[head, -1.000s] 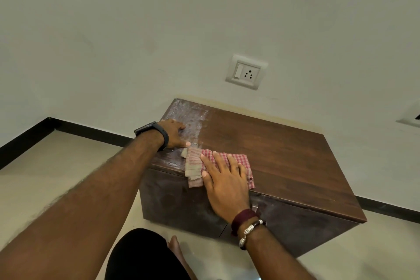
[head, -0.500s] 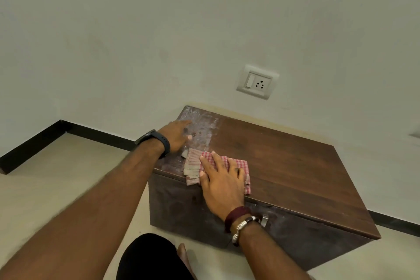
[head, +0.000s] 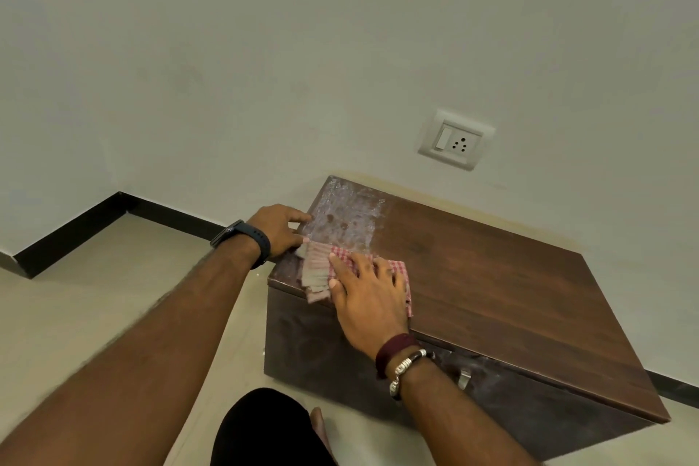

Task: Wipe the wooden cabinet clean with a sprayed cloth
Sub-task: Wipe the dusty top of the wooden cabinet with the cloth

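Cabinet (head: 472, 276) top: folded cloth (head: 321, 269) lengthwise along front edge, under right hand (head: 368, 299).

The cabinet (head: 491, 276) top is dark reddish-brown wood — a whitish dusty patch (head: 346, 214) at its far left corner. The cloth (head: 321, 269) near the front left edge is red-and-white checked. Wall socket (head: 455, 140) white — skirting (head: 75, 231) black, floor (head: 94, 295) beige.
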